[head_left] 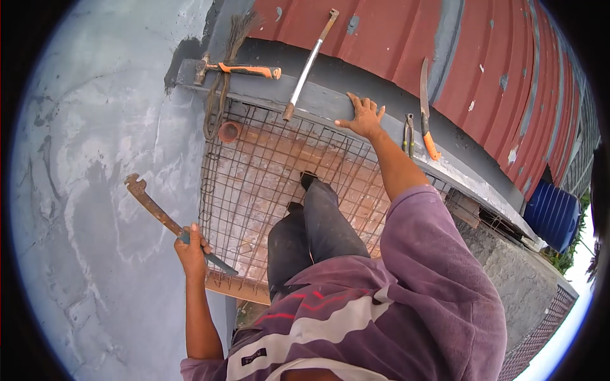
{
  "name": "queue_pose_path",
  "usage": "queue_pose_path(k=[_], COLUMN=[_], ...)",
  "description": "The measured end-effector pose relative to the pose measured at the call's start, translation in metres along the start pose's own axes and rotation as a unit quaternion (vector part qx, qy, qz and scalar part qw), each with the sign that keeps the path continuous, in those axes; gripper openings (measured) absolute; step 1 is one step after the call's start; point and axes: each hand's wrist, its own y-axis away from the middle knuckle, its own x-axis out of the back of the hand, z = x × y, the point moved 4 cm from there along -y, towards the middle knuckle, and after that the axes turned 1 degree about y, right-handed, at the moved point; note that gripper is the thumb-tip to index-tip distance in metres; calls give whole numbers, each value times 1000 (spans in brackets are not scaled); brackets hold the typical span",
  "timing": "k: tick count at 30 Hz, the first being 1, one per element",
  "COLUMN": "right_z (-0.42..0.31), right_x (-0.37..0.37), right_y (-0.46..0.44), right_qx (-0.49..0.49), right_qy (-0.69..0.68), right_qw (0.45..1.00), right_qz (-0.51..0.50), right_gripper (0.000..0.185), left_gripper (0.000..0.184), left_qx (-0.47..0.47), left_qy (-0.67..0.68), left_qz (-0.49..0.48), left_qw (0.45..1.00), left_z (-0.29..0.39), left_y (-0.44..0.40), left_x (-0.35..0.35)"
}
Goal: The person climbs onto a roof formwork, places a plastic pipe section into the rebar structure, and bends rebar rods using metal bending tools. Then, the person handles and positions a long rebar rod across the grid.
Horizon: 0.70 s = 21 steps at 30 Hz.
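Grips notched rebar bender (pixel 152 206) in left hand (pixel 192 249) beside grey wall (pixel 95 216), rests empty, splayed right hand (pixel 365 119) on ledge (pixel 324 101), and stands over rebar mesh (pixel 267 163) apparently already laid, leaving undetermined any remaining work.

Along the ledge (pixel 324 103), from left to right, are the hammer (pixel 244 69), the metal bar (pixel 310 66), the right hand (pixel 365 119), the pliers (pixel 409 123) and the saw (pixel 424 101), with the roof (pixel 387 38) behind, the mesh (pixel 267 149) before and the wall (pixel 127 114) at left.
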Motion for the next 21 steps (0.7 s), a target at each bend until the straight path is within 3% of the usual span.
queue_pose_path(k=[5,9,21], right_z=[2,-1,1], right_x=[-6,-3,-3], right_y=[-6,-8,-9], right_qx=[-6,-11,-10], right_qy=[8,4,4], right_qw=[999,999,999], right_qz=[54,50,35], right_gripper=[118,118,120], left_gripper=[46,47,43], left_qx=[40,74,127], left_qy=[-157,-220,-185], left_qz=[-7,-20,-64], left_qw=[987,972,972], left_z=[-68,-99,-119], left_y=[18,34,44], left_x=[50,37,-39])
